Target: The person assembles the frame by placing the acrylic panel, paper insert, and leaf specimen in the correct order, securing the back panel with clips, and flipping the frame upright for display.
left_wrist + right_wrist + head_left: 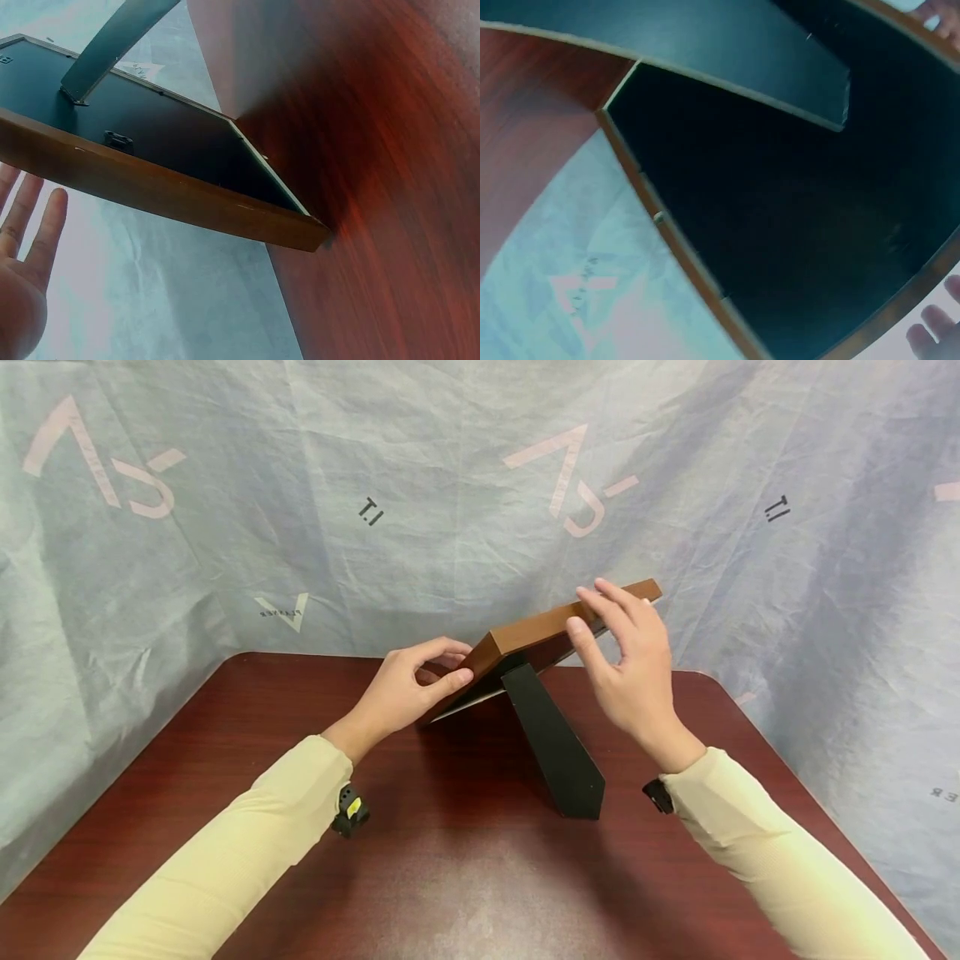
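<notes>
A picture frame with a brown wooden edge and a black back leans over the table, its back toward me. Its black easel leg swings out from the back and slants down to the tabletop. My left hand is at the frame's left side, thumb at the wooden edge and the other fingers beyond it. Those fingers look straight in the left wrist view. By the top edge is my right hand, fingers spread and loosely bent. The frame's front is hidden.
The dark red-brown table has rounded far corners. A pale grey cloth with printed letters hangs behind it and along both sides. Each wrist bears a small black strap device, under cream sleeves.
</notes>
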`<state>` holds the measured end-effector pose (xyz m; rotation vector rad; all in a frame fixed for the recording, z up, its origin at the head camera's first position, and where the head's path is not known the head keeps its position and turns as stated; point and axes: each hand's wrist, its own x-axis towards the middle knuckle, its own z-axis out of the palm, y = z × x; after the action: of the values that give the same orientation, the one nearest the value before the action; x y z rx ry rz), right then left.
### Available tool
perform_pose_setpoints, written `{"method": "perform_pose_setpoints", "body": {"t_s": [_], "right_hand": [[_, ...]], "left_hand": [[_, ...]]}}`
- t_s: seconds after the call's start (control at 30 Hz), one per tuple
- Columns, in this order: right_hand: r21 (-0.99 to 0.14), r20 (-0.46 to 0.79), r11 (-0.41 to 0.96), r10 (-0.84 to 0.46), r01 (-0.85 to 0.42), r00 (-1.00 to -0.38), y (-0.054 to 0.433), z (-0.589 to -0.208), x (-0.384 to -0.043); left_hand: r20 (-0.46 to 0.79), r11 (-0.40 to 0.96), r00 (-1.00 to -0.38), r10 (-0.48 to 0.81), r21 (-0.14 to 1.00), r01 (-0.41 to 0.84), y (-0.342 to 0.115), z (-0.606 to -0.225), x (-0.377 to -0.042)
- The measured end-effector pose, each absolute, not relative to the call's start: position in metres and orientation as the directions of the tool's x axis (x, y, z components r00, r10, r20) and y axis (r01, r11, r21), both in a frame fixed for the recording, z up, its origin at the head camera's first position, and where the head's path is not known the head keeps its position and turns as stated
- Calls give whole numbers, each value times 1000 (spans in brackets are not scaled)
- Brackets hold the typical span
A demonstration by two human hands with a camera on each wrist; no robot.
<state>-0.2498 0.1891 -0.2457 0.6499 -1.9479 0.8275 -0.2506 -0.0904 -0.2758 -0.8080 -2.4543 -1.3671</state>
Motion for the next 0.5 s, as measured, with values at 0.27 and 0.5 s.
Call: {"method": "perform_pose_setpoints", "body": {"t_s": [0.27,0.5], "right_hand": [[-202,899,685,-154,-700,-410,175,-250,-240],[-225,888,696,-141,-682,-438,177,-250,-240]], "left_hand": [[430,436,-837,339,716,545,-91,-278,-251],[422,441,-840,341,717,540,-86,-276,-248]]}}
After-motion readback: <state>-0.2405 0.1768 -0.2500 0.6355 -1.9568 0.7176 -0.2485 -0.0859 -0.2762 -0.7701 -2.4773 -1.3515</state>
